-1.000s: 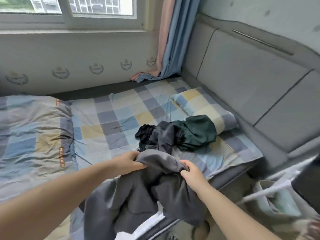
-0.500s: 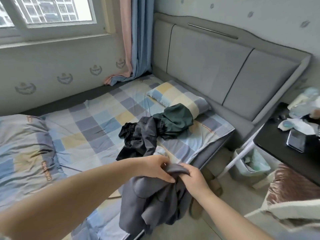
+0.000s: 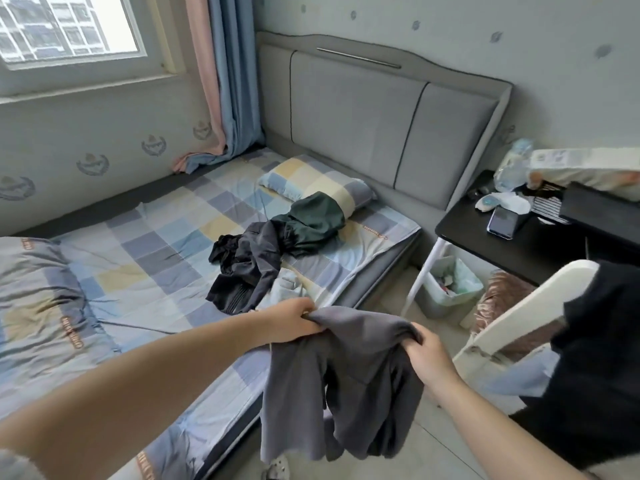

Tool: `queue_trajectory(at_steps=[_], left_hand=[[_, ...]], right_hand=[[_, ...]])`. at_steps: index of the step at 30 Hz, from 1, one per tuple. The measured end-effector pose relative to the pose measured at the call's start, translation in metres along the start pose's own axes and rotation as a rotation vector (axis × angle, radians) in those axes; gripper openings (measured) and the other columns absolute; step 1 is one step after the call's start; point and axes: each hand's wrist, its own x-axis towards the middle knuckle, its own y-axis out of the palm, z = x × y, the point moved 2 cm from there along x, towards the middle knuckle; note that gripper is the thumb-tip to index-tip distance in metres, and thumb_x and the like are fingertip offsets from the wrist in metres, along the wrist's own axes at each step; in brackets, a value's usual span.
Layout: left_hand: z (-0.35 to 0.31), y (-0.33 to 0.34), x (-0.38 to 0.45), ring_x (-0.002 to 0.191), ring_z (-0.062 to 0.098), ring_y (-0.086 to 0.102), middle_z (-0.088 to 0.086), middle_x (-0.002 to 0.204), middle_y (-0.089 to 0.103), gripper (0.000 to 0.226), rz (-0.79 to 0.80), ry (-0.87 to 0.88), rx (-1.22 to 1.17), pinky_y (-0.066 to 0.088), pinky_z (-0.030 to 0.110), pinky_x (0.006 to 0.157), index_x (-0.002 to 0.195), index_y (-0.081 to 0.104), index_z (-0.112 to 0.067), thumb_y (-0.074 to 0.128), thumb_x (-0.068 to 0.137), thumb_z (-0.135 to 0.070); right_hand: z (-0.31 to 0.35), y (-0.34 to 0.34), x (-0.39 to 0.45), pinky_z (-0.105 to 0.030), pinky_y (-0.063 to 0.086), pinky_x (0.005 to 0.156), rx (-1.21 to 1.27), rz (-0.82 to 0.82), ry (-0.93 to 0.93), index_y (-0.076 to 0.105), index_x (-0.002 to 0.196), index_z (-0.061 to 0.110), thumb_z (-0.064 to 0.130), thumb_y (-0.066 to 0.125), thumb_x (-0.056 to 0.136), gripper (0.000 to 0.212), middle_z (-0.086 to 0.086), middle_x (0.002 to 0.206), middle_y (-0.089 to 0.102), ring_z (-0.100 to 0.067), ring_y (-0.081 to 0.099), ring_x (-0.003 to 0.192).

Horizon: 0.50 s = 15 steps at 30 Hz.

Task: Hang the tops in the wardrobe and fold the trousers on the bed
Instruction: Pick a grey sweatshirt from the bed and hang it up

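Observation:
A dark grey garment [image 3: 346, 386] hangs in the air over the bed's near edge and the floor. My left hand [image 3: 291, 322] grips its top edge on the left, and my right hand [image 3: 426, 355] grips the same edge on the right. Whether it is a top or trousers I cannot tell. Further back on the checked bed [image 3: 145, 258] lies a heap of dark clothes [image 3: 249, 265], with a dark green garment [image 3: 311, 220] resting against the pillow [image 3: 311, 178].
A folded checked duvet [image 3: 38, 306] lies at the left of the bed. To the right stand a black desk [image 3: 519, 244] with a phone [image 3: 502, 222], a small bin [image 3: 450, 285] under it, and a white chair [image 3: 519, 310] draped with dark cloth.
My hands have lifted the grey garment off the bed and drawn apart along its top edge. My view has swung right, bringing the desk and chair into sight.

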Motion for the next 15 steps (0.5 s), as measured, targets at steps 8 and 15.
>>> queue_trajectory(at_steps=[8, 15], left_hand=[[-0.148, 0.043, -0.019, 0.077, 0.014, 0.064, 0.001, 0.091, 0.067, 0.015, -0.088, 0.076, -0.695, 0.055, 0.025, 0.067, 0.085, 0.066, -0.033, 0.058, 0.085, -0.02], [-0.262, 0.063, -0.02, 0.055, 0.009, 0.057, 0.002, 0.071, 0.063, 0.024, 0.071, 0.23, -0.979, 0.049, 0.017, 0.053, 0.082, 0.068, -0.019, 0.05, 0.088, -0.004]], right_hand=[[0.009, -0.058, -0.1, -0.007, 0.042, 0.086, 0.081, 0.126, -0.273, 0.05, 0.125, 0.028, 0.009, 0.059, 0.091, 0.04, 0.015, 0.12, 0.06, 0.004, 0.056, 0.111], [0.033, -0.121, -0.125, -0.029, 0.051, 0.088, 0.17, -0.201, -0.121, 0.06, 0.104, 0.031, 0.034, 0.059, 0.091, 0.013, 0.007, 0.103, 0.069, -0.008, 0.064, 0.098]])
